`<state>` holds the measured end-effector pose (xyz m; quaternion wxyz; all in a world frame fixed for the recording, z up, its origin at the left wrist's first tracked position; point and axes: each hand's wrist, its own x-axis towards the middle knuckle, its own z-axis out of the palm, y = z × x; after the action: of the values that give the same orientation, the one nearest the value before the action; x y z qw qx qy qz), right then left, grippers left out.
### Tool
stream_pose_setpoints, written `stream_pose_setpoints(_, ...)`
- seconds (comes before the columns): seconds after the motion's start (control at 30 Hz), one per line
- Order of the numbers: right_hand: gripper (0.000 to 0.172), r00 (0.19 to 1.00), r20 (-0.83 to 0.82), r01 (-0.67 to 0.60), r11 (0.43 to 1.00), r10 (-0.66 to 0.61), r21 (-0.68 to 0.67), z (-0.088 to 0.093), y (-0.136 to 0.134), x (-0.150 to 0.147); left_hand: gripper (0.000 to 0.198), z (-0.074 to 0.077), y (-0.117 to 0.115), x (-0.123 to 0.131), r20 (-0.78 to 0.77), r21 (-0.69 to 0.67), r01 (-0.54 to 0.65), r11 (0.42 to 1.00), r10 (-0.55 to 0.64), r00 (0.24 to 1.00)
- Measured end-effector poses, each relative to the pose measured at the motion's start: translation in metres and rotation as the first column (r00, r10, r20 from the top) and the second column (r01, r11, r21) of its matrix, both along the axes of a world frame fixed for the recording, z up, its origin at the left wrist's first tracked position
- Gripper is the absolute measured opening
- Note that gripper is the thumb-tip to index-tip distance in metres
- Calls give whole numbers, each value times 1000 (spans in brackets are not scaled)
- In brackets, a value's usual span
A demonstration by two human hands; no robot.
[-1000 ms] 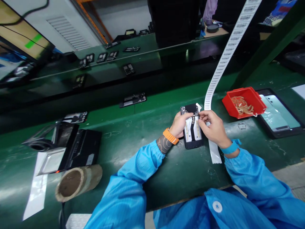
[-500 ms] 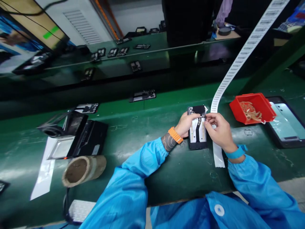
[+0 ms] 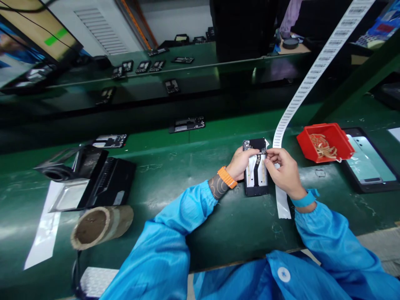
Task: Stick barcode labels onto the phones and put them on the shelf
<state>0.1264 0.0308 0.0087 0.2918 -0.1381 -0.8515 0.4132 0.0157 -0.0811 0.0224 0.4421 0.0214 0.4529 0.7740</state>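
An opened phone (image 3: 256, 189), its inner parts and a dark ribbon cable exposed, lies upright in my view above the green bench. My left hand (image 3: 239, 163) grips it along the left edge, with the thumb across the upper part. At the phone's right edge, my right hand (image 3: 285, 171) has its thumb and fingers pinched together; whatever is between the fingertips is too small to make out. A small white label corner (image 3: 266, 142) sticks out at the phone's top right. Just under my right hand runs a long strip of barcode labels (image 3: 293, 106).
Right of my hands stands a red bin (image 3: 304, 143) with tan bands, beside a dark tray (image 3: 387, 186) holding a phone-shaped panel. A black label printer (image 3: 121, 179) and a cardboard tube (image 3: 104, 225) stand left. Another opened phone (image 3: 189, 123) lies ahead, with several on the far shelf.
The view has shifted slightly, so the bench things sit a little differently in it. Both hands keep nearly the same hold at the phone.
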Motion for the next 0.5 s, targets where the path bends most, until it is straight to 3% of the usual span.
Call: stream_pose_setpoints(0.5, 19, 1000, 12, 2, 1000, -2, -2, 0, 0, 0, 28, -1, 1, 0, 12, 8, -5, 1000, 5, 1000)
